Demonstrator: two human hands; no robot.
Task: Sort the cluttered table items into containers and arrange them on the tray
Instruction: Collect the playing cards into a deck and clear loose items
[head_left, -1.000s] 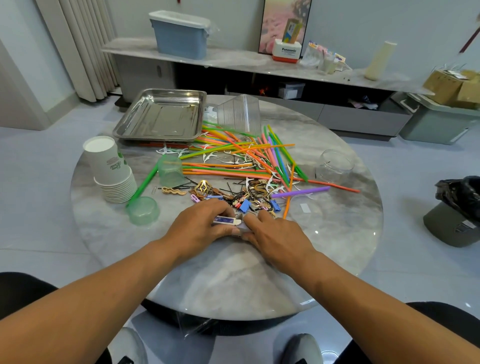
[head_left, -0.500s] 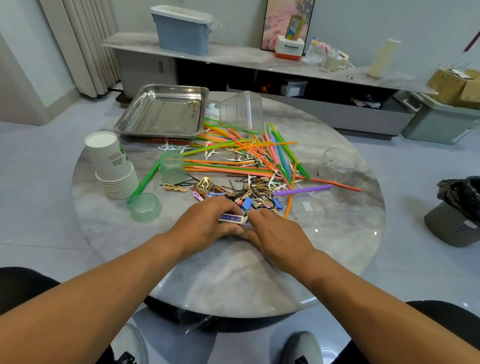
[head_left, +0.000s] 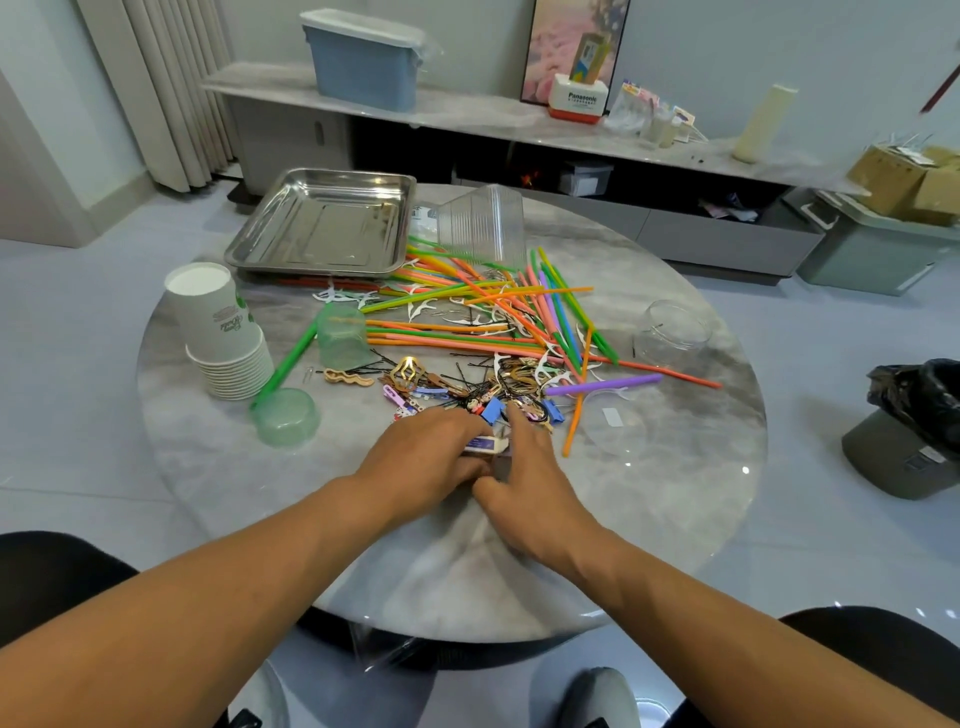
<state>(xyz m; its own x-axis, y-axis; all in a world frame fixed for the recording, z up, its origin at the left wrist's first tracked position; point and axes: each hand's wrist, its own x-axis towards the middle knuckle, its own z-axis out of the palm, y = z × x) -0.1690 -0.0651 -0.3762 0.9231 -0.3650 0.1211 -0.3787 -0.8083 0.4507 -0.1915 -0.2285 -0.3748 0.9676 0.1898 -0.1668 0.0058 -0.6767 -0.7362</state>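
Note:
A heap of small hair clips and pins (head_left: 467, 387) lies mid-table, with coloured straws (head_left: 493, 317) and white floss picks (head_left: 467, 322) fanned out behind it. My left hand (head_left: 426, 457) rests at the heap's near edge, its fingers curled round a small white and blue packet (head_left: 485, 444). My right hand (head_left: 524, 478) lies beside it, with the index finger stretched onto the clips. An empty steel tray (head_left: 322, 223) stands at the far left.
The round marble table (head_left: 675, 493) also carries a stack of paper cups (head_left: 223, 332), two green plastic cups (head_left: 285, 415), a tipped stack of clear cups (head_left: 483, 223) and a clear jar (head_left: 672, 332). A black-bagged bin (head_left: 909, 431) stands on the floor at right.
Both hands have stayed together at the near edge of the clip heap; the left keeps the small packet, and the right index finger has stretched further onto the clips.

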